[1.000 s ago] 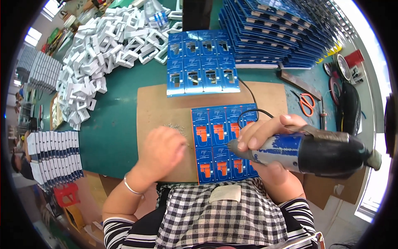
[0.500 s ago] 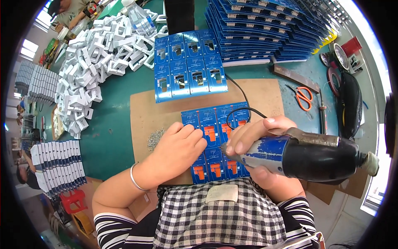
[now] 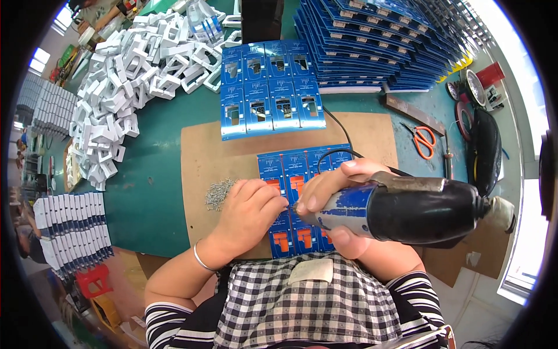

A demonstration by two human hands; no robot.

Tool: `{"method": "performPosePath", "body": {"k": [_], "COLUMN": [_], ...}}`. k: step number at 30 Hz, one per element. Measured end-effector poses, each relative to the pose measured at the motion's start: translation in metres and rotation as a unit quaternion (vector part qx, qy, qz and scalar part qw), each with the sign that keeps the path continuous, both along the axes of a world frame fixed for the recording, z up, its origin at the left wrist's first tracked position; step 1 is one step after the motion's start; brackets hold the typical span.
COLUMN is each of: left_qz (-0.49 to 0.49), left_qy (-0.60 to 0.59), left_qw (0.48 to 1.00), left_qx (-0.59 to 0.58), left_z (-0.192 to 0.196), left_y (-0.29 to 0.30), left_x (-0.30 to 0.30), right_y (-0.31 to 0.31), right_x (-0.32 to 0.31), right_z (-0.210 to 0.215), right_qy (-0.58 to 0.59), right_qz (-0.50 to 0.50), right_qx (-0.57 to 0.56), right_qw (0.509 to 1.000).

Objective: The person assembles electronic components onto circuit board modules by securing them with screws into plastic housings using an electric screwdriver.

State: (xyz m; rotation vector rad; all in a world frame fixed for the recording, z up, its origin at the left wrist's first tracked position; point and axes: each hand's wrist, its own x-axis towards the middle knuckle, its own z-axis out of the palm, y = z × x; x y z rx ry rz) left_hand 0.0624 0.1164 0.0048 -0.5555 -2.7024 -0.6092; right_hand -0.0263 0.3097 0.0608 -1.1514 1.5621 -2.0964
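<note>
My right hand (image 3: 340,192) grips a blue and black electric screwdriver (image 3: 418,212), tilted so that its tip points left and down. The tip ends close beside the fingers of my left hand (image 3: 250,209), which are bent together over the board; what they hold, if anything, is hidden. Under both hands lies a blue circuit board panel (image 3: 269,164) with several orange parts (image 3: 304,237) set on it. A small heap of silver screws (image 3: 219,193) rests just left of my left hand.
A brown cardboard sheet (image 3: 203,139) lies under the work. Beyond it stands a blue panel with cutouts (image 3: 268,87). Stacked blue boards (image 3: 349,52), orange-handled scissors (image 3: 425,142) and a metal bar (image 3: 414,114) are at right; piled white plastic frames (image 3: 139,64) at left. A black cable (image 3: 343,129) crosses behind.
My right hand has moved the screwdriver left, bringing its tip nearer to my left fingers. My left hand stays over the board, its fingers still bent together. The whole view has shifted slightly.
</note>
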Motion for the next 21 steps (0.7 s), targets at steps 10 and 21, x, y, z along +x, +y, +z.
{"method": "performPosePath", "body": {"k": [10,21], "left_qz": [0.005,0.015], "left_qy": [-0.005,0.008], "left_qw": [0.998,0.996], "left_qx": [0.055,0.084], "left_z": [-0.002,-0.004], "left_y": [-0.002,-0.006], "left_x": [-0.001,0.004], "right_y": [-0.011,-0.027], "right_x": [0.0,0.004], "right_z": [0.003,-0.002], "right_qy": [0.026,0.107], "right_qz": [0.006,0.035], "right_qx": [0.028,-0.008], "right_qw": [0.999,0.994]}}
